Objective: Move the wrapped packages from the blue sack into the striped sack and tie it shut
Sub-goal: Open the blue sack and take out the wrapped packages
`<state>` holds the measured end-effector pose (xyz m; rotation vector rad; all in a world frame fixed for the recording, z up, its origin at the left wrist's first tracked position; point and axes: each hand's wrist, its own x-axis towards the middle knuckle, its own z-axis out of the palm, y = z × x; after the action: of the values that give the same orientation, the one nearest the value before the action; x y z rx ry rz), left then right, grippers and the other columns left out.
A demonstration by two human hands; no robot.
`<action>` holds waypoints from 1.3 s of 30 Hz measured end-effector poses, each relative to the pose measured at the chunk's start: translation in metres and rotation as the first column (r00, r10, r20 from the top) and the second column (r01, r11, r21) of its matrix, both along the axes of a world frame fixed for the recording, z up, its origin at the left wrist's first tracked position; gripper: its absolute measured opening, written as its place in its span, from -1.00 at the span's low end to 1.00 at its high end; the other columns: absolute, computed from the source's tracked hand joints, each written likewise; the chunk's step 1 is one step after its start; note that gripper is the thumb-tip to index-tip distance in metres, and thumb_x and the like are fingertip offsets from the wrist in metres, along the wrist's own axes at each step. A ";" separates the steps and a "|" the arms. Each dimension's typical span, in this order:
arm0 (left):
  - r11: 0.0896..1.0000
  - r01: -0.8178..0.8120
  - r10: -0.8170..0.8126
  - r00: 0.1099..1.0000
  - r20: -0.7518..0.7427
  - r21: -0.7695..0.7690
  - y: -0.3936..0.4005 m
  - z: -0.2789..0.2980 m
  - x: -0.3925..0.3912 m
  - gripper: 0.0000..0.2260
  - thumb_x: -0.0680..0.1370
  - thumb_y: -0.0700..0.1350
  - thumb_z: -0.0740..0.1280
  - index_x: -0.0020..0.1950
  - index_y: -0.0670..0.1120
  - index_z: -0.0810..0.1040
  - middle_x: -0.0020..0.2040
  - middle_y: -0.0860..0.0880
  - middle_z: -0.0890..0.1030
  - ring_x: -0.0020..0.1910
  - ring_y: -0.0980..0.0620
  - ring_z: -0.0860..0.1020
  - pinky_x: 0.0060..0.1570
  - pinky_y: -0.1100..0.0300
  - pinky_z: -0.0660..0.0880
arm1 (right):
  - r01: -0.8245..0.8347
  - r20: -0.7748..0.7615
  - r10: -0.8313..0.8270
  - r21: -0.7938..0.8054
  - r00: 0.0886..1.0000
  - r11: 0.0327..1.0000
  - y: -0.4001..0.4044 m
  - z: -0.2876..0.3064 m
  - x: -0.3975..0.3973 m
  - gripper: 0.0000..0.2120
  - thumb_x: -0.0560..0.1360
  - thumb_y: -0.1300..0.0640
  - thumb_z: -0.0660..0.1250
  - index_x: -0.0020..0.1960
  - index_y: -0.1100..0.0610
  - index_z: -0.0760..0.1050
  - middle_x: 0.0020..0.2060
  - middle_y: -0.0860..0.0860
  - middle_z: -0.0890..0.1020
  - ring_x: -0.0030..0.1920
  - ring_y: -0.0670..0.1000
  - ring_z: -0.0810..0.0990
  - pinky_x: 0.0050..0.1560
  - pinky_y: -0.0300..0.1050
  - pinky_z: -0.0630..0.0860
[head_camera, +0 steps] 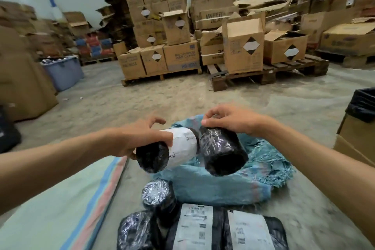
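The warehouse floor (182, 95) spreads out before you, with stacked cardboard boxes (178, 55) on pallets at the far side. The striped sack (60, 205) lies flat at near left; the blue sack (233, 184) sits crumpled just right of centre, mouth open. Several wrapped packages (194, 227) rest on the floor at the near edge, not yet bagged. Your left hand (140, 136) grips a labelled roll (172, 152); your right hand (229, 117) pinches a black roll (221, 152) by its top wrap. Both rolls hang over the blue sack, almost touching. Risk: the right-hand pinch holds only slack film, which may tear or slip. The striped sack's mouth appears closed, so a one-handed drop could miss.
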<state>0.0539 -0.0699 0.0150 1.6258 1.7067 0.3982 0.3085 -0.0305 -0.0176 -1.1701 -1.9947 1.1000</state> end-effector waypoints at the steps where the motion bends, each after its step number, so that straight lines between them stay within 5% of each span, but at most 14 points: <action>1: 1.000 0.006 -0.004 0.999 -0.046 0.025 -0.012 -0.002 -0.007 -0.29 0.12 0.11 0.47 0.24 0.33 0.37 0.06 -0.02 0.53 -0.01 0.00 0.55 -0.32 0.20 0.49 | -0.034 0.003 0.034 0.030 0.999 0.999 -0.004 -0.006 -0.007 -0.81 0.54 0.02 0.40 0.02 0.14 0.60 -0.15 0.02 0.69 -0.18 -0.12 0.63 -0.08 -0.17 0.54; 6: 0.995 0.064 -0.046 0.977 -0.209 0.077 -0.078 -0.019 -0.049 -0.34 0.15 0.08 0.47 0.22 0.29 0.35 -0.03 -0.02 0.60 -0.14 0.03 0.58 -0.32 0.19 0.54 | -0.218 0.068 0.208 0.203 0.976 0.955 -0.036 -0.030 -0.055 -0.80 0.52 0.02 0.42 0.11 0.05 0.57 -0.24 -0.16 0.57 -0.23 -0.24 0.49 -0.12 -0.26 0.39; 9: 0.986 0.151 -0.116 0.928 -0.353 0.074 -0.110 -0.035 -0.068 -0.43 0.17 0.10 0.48 0.12 0.15 0.35 -0.05 0.01 0.61 -0.14 0.07 0.57 -0.21 0.21 0.54 | -0.340 0.213 0.288 0.274 0.934 0.900 -0.059 -0.048 -0.081 -0.68 0.47 -0.01 0.48 0.18 0.03 0.57 -0.25 -0.27 0.59 -0.18 -0.23 0.53 -0.13 -0.31 0.42; 11: 0.981 0.186 -0.145 0.891 -0.430 0.054 -0.129 -0.051 -0.078 -0.46 0.19 0.10 0.52 0.06 0.08 0.35 -0.10 0.07 0.56 -0.18 0.14 0.52 -0.27 0.30 0.47 | -0.427 0.316 0.338 0.275 0.886 0.862 -0.076 -0.063 -0.093 -0.61 0.43 -0.03 0.51 0.23 -0.02 0.57 -0.19 -0.20 0.61 -0.14 -0.20 0.56 -0.07 -0.23 0.48; 13: 0.974 0.228 -0.194 0.862 -0.468 0.015 -0.147 -0.068 -0.084 -0.49 0.20 0.08 0.54 0.01 0.07 0.35 -0.14 0.09 0.54 -0.20 0.14 0.51 -0.31 0.31 0.44 | -0.486 0.386 0.370 0.266 0.845 0.832 -0.095 -0.079 -0.100 -0.59 0.43 -0.06 0.51 0.25 -0.07 0.56 -0.22 -0.27 0.57 -0.16 -0.28 0.54 -0.13 -0.36 0.42; 17: 0.948 0.319 -0.277 0.839 -0.468 0.010 -0.174 -0.091 -0.091 -0.52 0.18 0.11 0.52 -0.07 0.06 0.34 -0.17 0.10 0.52 -0.22 0.13 0.49 -0.33 0.28 0.42 | -0.553 0.515 0.352 0.311 0.782 0.773 -0.122 -0.106 -0.108 -0.58 0.43 -0.16 0.46 0.26 -0.15 0.54 0.00 -0.12 0.68 0.01 -0.11 0.57 -0.02 -0.17 0.42; 22: 0.921 0.382 -0.295 0.819 -0.492 0.083 -0.181 -0.106 -0.102 -0.50 0.20 0.10 0.52 -0.01 0.05 0.34 -0.15 0.11 0.44 -0.20 0.10 0.43 -0.30 0.35 0.34 | -0.540 0.541 0.286 0.395 0.791 0.743 -0.131 -0.122 -0.113 -0.61 0.48 -0.20 0.39 0.27 -0.18 0.48 -0.06 -0.15 0.65 0.00 -0.10 0.50 0.00 -0.27 0.19; 28: 0.939 0.330 -0.257 0.858 -0.445 0.095 -0.162 -0.113 -0.110 -0.49 0.20 0.12 0.49 0.02 0.10 0.32 -0.11 0.10 0.46 -0.17 0.10 0.45 -0.27 0.25 0.43 | -0.489 0.497 0.263 0.406 0.827 0.772 -0.126 -0.118 -0.118 -0.62 0.45 -0.17 0.43 0.25 -0.17 0.53 -0.03 -0.15 0.69 0.01 -0.08 0.59 0.10 -0.19 0.36; 33: 0.913 0.404 -0.327 0.807 -0.492 0.056 -0.158 -0.111 -0.099 -0.48 0.23 0.09 0.52 0.08 0.07 0.37 -0.07 0.09 0.47 -0.14 0.10 0.46 -0.24 0.23 0.45 | -0.508 0.536 0.243 0.427 0.808 0.748 -0.131 -0.123 -0.116 -0.61 0.48 -0.20 0.38 0.28 -0.19 0.48 -0.12 -0.12 0.66 -0.04 -0.07 0.56 0.05 -0.27 0.19; 39: 0.953 0.303 -0.287 0.912 -0.293 0.009 -0.147 -0.092 -0.107 -0.59 0.24 0.02 0.44 0.03 0.12 0.42 -0.14 0.12 0.56 -0.20 0.18 0.51 -0.34 0.33 0.44 | -0.465 0.486 0.249 0.396 0.838 0.792 -0.126 -0.121 -0.109 -0.64 0.47 -0.18 0.41 0.24 -0.18 0.52 -0.08 -0.17 0.68 -0.02 -0.14 0.58 0.10 -0.29 0.24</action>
<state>-0.0529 -0.2171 -0.0766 2.0260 1.6260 0.0590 0.1998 -0.1570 -0.1386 -0.7850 -2.7123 0.4356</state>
